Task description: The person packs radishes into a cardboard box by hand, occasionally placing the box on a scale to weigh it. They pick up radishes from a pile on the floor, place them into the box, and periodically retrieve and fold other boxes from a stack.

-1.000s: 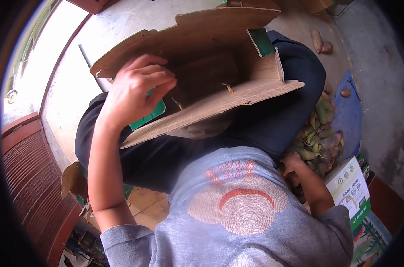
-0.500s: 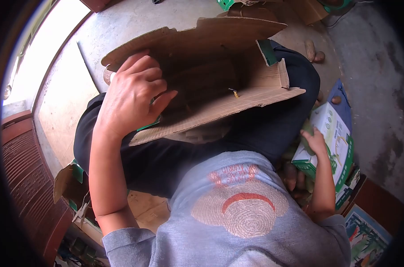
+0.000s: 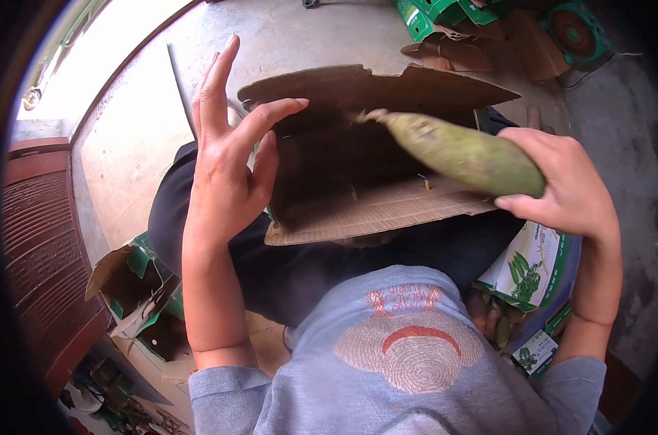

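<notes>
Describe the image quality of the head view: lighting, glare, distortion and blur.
Head view: strong fisheye curvature with dark vignetted corners; daylight blows out the floor at upper left; the cardboard box interior sits in deep shadow; the green vegetable in the right hand looks slightly motion-blurred; the left hand is sharp.

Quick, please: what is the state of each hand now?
Left hand: open, against the cardboard box.
Right hand: closed, holding a green vegetable.

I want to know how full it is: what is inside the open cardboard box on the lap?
The cardboard box shows only dark brown inner walls and a flap. The green vegetable in the right hand hangs over the opening, and the left hand covers the left edge; the bottom is hidden.
</notes>
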`<action>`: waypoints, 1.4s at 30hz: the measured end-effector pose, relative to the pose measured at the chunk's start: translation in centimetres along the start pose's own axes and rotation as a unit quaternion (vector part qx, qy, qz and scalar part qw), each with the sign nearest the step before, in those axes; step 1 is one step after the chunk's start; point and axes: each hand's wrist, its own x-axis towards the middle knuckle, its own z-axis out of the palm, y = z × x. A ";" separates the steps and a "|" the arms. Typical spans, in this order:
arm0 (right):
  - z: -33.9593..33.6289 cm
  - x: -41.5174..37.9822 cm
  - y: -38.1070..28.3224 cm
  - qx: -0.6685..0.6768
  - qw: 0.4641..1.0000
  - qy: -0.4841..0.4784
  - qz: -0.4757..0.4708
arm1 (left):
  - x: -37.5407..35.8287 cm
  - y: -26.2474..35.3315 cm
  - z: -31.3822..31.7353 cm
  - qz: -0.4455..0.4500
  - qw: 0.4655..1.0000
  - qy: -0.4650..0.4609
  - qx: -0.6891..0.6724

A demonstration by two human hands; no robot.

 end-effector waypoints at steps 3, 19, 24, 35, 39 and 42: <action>3.6 7.6 -1.1 -0.099 0.973 -0.208 -0.025 | -0.2 -1.1 0.8 -0.049 0.994 -0.046 -0.086; 22.5 20.4 -1.2 0.022 0.956 -0.128 -0.263 | 0.9 -1.3 0.5 -0.087 0.978 -0.072 -0.175; 20.4 18.6 0.9 0.079 0.952 -0.121 -0.270 | 0.9 -0.8 0.6 -0.085 0.984 -0.074 -0.139; 4.8 -16.7 19.3 0.268 0.831 0.340 0.349 | 0.1 -1.0 1.4 -0.094 0.985 -0.068 -0.130; 18.8 -36.0 28.4 0.252 0.571 0.380 0.683 | -0.3 -1.8 1.4 -0.127 0.972 -0.087 -0.177; 30.2 -46.9 29.0 0.246 0.405 0.407 0.781 | -0.2 -1.9 1.6 -0.108 0.978 -0.078 -0.163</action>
